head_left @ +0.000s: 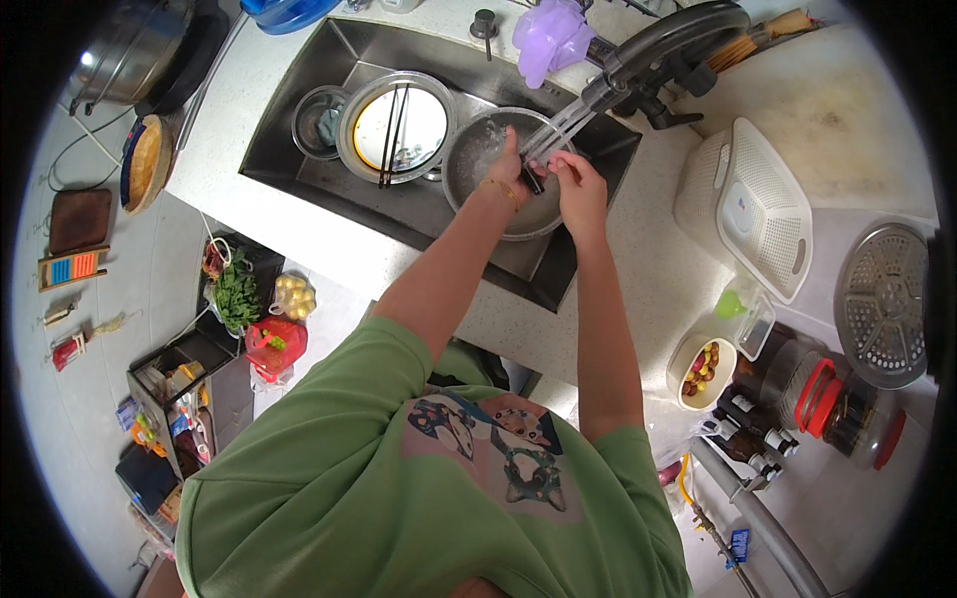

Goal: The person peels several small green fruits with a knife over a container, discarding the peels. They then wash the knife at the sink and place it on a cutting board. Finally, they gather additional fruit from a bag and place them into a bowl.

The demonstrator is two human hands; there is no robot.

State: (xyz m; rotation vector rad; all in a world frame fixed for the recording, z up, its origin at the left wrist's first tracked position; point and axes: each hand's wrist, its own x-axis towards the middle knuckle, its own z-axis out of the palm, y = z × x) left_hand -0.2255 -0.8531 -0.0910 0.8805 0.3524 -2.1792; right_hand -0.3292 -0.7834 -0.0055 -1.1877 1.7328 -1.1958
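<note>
Both hands are over a round metal basin [467, 189] in the right part of the sink, under the running tap. My left hand [508, 171] is closed around a short black object [532, 178] that looks like a handle; its kind is unclear. Just to its right, my right hand [580, 191] has thumb and fingers pinched together in the stream; what they hold, if anything, cannot be made out. Water falls from the black tap [598, 95] between the hands into the basin. Beside the basin sits a metal pot [348, 149] with a pair of dark chopsticks [395, 135] across it.
A small metal bowl [311, 140] lies at the sink's left end. Purple gloves [553, 40] hang by the tap. On the right counter stand a white basket [763, 214] and a tub of small fruits [701, 374]. Greens [237, 291] and a red bag [276, 346] are lower left.
</note>
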